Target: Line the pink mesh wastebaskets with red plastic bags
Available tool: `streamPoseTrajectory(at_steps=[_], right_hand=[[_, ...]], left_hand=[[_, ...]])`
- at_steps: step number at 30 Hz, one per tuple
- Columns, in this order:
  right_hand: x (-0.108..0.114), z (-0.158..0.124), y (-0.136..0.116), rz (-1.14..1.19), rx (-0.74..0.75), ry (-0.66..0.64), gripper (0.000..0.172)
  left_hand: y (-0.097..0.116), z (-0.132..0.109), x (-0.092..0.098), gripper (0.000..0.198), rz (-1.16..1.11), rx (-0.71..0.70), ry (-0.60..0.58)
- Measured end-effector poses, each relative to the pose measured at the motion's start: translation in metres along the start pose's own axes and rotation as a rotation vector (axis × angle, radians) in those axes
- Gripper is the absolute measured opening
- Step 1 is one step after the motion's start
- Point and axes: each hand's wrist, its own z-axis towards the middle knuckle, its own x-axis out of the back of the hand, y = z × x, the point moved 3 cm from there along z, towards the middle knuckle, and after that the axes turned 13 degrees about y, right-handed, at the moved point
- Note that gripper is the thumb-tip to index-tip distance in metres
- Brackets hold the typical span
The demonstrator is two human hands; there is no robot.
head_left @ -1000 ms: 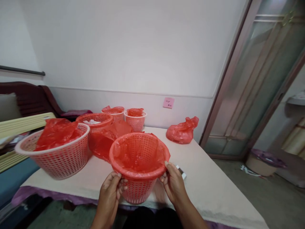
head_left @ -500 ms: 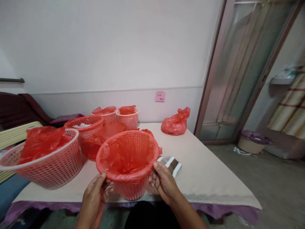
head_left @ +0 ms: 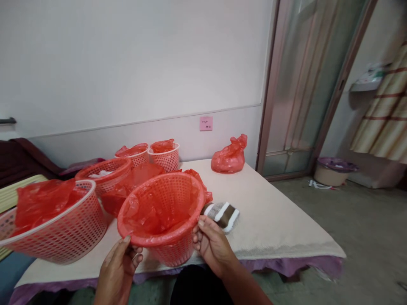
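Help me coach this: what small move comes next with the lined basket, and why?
Probably tuck the bunched bag edge over the far-right rim; the left hand and right hand grip the basket at its near rim, where it seems wrapped.

**Red everywhere**

The red basket [head_left: 170, 252] has a grid of tiny holes and a see-through red liner [head_left: 155, 207]. Big basket [head_left: 63, 231] is paler pink with a white rim. Brown-and-white striped block [head_left: 222, 214], cream tablecloth [head_left: 280, 220] with purple edging, pink sticky note [head_left: 206, 123].
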Motion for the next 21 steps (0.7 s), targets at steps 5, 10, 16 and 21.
streamPoseTrajectory(at_steps=[5, 10, 16, 21], right_hand=[[0.007, 0.01, 0.002, 0.032, 0.003, 0.057, 0.03], [0.012, 0.022, -0.008, 0.129, 0.023, 0.097, 0.032], [0.008, 0.027, -0.011, 0.085, -0.007, -0.001, 0.03], [0.016, 0.03, -0.009, 0.094, -0.002, 0.042, 0.031]], left_hand=[[0.0, 0.003, 0.002, 0.03, 0.016, 0.003, -0.021], [-0.002, 0.002, 0.002, 0.028, 0.03, 0.02, -0.01], [-0.001, 0.002, 0.003, 0.024, 0.041, 0.01, -0.009], [-0.003, 0.002, 0.004, 0.023, 0.046, 0.005, -0.006]])
